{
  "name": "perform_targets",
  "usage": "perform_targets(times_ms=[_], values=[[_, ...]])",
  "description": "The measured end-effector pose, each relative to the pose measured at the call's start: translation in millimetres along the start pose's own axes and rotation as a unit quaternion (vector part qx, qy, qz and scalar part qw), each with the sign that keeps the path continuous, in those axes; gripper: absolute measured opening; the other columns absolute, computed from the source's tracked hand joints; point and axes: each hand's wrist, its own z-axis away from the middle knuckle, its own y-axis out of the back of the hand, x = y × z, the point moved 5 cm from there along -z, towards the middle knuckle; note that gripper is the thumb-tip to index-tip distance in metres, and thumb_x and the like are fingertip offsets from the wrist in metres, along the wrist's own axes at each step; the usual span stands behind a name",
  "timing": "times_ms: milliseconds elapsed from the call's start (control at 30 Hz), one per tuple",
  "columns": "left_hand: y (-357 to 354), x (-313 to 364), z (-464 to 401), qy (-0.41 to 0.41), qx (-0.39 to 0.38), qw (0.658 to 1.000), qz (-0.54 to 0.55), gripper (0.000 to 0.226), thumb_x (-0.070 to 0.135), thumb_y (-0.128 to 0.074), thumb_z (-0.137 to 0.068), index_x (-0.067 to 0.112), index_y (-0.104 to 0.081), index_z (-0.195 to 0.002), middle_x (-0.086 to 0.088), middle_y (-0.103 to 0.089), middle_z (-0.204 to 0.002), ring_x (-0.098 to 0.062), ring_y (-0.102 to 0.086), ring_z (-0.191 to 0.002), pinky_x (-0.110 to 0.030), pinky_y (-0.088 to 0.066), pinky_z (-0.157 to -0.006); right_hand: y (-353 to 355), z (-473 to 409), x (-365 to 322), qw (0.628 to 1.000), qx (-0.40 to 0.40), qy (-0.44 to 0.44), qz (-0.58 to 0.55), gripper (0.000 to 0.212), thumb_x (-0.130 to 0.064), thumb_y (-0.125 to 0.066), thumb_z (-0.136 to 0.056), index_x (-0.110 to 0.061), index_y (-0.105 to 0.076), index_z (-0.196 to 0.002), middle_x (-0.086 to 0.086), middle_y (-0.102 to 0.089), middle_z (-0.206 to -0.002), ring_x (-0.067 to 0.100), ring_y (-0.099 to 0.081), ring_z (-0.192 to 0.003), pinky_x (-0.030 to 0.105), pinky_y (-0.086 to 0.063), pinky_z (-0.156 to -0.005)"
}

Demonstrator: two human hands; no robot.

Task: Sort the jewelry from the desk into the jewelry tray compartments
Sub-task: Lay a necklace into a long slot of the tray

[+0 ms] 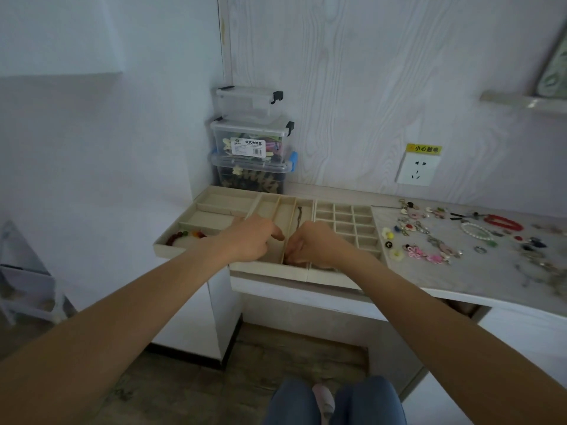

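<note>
Hands (pixel 256 237) (pixel 310 243), fingers curled, meet over a beige velvety jewelry tray's (pixel 270 269) long slots at the desk's (pixel 478 274) left end, the right pinching something dark.

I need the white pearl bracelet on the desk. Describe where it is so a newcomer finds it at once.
Start at the wall socket and drop down to the jewelry scattered on the desk. The pearl bracelet lies just left of the red bracelet. It is the only loop of plain white round beads.
</note>
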Motion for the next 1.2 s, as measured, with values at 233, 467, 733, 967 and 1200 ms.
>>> perform_targets(times_ms=[233, 467, 733, 967, 1200], values=[[-9, 3, 10, 0.020, -0.011, 1.000, -0.002, 0.058, -0.003, -0.037, -0.090, 0.033, -0.047, -0.135, -0.005, -0.043, -0.141, -0.024, -0.034, -0.131, -0.043, -0.025, -0.104, -9, 1, 1, 0.999, 0.042, -0.031, -0.008, 0.014, -0.017, -0.067, -0.078, -0.015, -0.077, -0.087, 0.007, -0.073, -0.087, 0.022, -0.067, -0.081, 0.036, -0.056, -0.078], [-4, 7, 9, 0.021, -0.018, 1.000, 0.007, 0.061, -0.003, -0.037, -0.090, 0.034, -0.043, -0.138, -0.006, -0.043, -0.141, -0.024, -0.034, -0.131, -0.043, -0.023, -0.107, -9, -5, -1, 0.998, -0.004, -0.051, 0.034, 0.019, -0.008, -0.060, -0.077, -0.008, -0.076, -0.088, 0.013, -0.073, -0.090, 0.021, -0.064, -0.071, 0.031, -0.054, -0.073], [-2, 5, 12, 0.011, -0.020, 1.000, 0.011, 0.060, -0.005, -0.035, -0.091, 0.033, -0.047, -0.135, -0.001, -0.038, -0.147, -0.023, -0.030, -0.136, -0.045, -0.021, -0.110, 3, 0, -4, 0.999, -0.004, -0.029, 0.041, 0.021, -0.007, -0.059, -0.086, -0.012, -0.075, -0.099, 0.006, -0.071, -0.101, 0.023, -0.064, -0.094, 0.030, -0.050, -0.085], [-3, 6, 15, 0.007, -0.020, 1.000, 0.019, 0.058, -0.005, -0.035, -0.091, 0.032, -0.048, -0.135, -0.001, -0.039, -0.146, -0.023, -0.031, -0.135, -0.044, -0.023, -0.110, 1, 5, -6, 0.998, -0.018, -0.017, 0.050, 0.026, -0.003, -0.055, -0.088, -0.011, -0.072, -0.106, 0.005, -0.070, -0.108, 0.021, -0.063, -0.100, 0.028, -0.049, -0.090], [8, 21, 14, 0.007, 0.014, 0.999, 0.040, 0.049, 0.002, -0.043, -0.092, 0.026, -0.049, -0.134, 0.001, -0.046, -0.141, -0.020, -0.040, -0.130, -0.044, -0.027, -0.111, 21, 18, 12, 0.996, 0.086, -0.023, 0.008, 0.026, -0.010, -0.050, -0.093, -0.012, -0.068, -0.112, 0.005, -0.064, -0.121, 0.019, -0.058, -0.113, 0.027, -0.041, -0.096]])
